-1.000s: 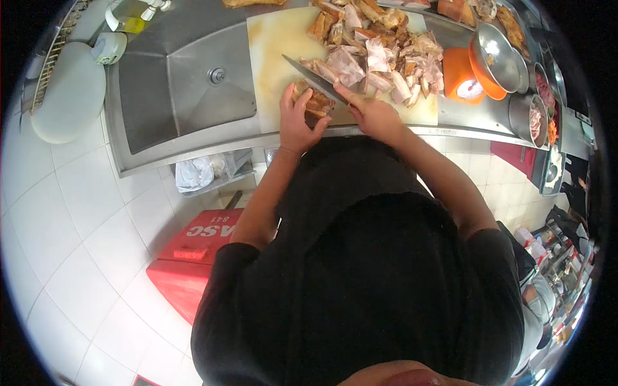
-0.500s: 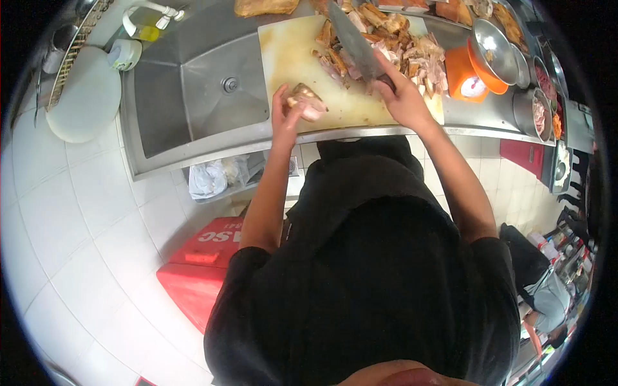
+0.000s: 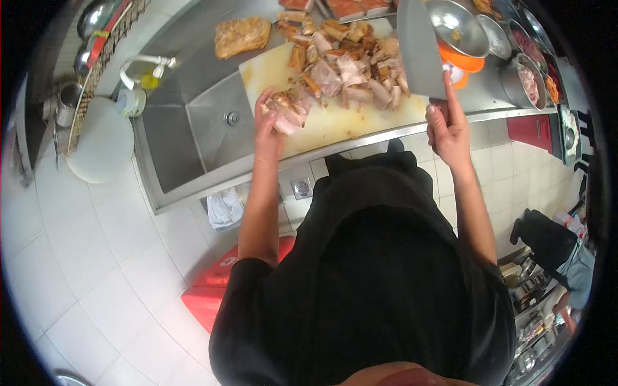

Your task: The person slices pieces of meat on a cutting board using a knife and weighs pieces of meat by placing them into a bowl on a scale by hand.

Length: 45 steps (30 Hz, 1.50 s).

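My left hand (image 3: 267, 132) is closed on pieces of roast pork (image 3: 290, 116), held over the near left part of the white cutting board (image 3: 261, 67). In my right hand (image 3: 450, 132) is a cleaver (image 3: 417, 55), gripped by its handle, with the index finger stretched along it. The broad blade points away from me, at the right edge of the board. Between the two hands a heap of chopped roast pork (image 3: 347, 67) covers the far part of the board.
Left of the board is a steel sink (image 3: 193, 141) with a white tap (image 3: 145, 61). A whole pork slab (image 3: 241, 36) lies behind. A metal bowl (image 3: 457, 29) tops an orange scale (image 3: 460, 64) at right, beside a pot of meat (image 3: 524, 83). Another person (image 3: 573, 264) is far right.
My right hand has swung the cleaver right, off the pork heap. My left hand now holds more pork pieces than before. The view has shifted and turned slightly.
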Available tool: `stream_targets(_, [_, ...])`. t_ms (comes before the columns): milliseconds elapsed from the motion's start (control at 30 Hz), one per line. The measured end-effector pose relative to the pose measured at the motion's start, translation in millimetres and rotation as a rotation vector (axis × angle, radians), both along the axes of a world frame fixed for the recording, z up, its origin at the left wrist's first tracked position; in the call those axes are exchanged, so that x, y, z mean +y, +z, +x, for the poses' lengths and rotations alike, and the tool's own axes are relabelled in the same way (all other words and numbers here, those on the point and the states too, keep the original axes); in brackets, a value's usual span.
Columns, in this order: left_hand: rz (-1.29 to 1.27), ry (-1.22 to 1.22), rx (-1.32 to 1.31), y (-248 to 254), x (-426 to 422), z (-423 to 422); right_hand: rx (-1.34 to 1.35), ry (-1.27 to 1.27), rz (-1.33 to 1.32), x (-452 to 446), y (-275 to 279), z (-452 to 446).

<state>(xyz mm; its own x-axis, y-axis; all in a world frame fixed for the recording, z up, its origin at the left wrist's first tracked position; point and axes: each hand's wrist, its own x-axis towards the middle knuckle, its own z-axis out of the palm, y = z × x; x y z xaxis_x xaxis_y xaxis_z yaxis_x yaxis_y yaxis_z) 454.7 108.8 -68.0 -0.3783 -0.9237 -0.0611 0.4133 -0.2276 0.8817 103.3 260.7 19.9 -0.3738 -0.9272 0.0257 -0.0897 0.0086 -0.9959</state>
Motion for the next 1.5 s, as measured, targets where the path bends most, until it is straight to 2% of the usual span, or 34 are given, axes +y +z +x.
stream_targets(133, [-0.177, -0.032, -0.22, 50, -25, -61, 0.094, -0.132, -0.173, -1, 39, -64])
stream_targets(233, [-0.4, -0.077, -0.417, 86, -48, -121, 0.164, -0.222, -0.303, 7, 51, -118])
stream_targets(367, [-0.548, -0.189, -0.61, 136, -70, -218, 0.075, -0.393, -0.304, 40, 49, -177])
stream_targets(500, [-0.85, -0.26, -0.892, 167, -90, -315, 0.005, -0.456, -0.256, 78, 28, -216])
stream_targets(600, [-1.103, -0.338, -1.073, 166, -106, -381, -0.058, -0.511, -0.216, 100, 7, -237])
stream_targets(700, [-1.243, -0.394, -1.23, 158, -102, -434, -0.11, -0.543, -0.207, 118, -9, -256])
stream_targets(867, [-1.161, -0.609, -1.441, 126, -102, -488, -0.106, -0.555, -0.192, 143, -28, -279])
stream_targets(1000, [-1.209, -0.647, -1.499, 102, -105, -501, -0.16, -0.528, -0.165, 153, -35, -290])
stream_targets(1100, [-1.139, -0.629, -1.563, 102, -99, -507, -0.179, -0.509, -0.145, 155, -40, -295])
stream_targets(1200, [-1.163, -0.577, -1.541, 102, -93, -505, -0.179, -0.503, -0.113, 152, -41, -298])
stream_targets(1300, [-1.303, -0.451, -1.431, 87, -99, -496, -0.194, -0.487, -0.114, 147, -47, -300])
stream_targets(1400, [-1.353, -0.413, -1.325, 83, -98, -490, -0.225, -0.452, -0.114, 140, -48, -302])
stream_targets(1500, [-1.324, -0.431, -1.335, 87, -96, -487, -0.193, -0.405, -0.12, 134, -53, -304])
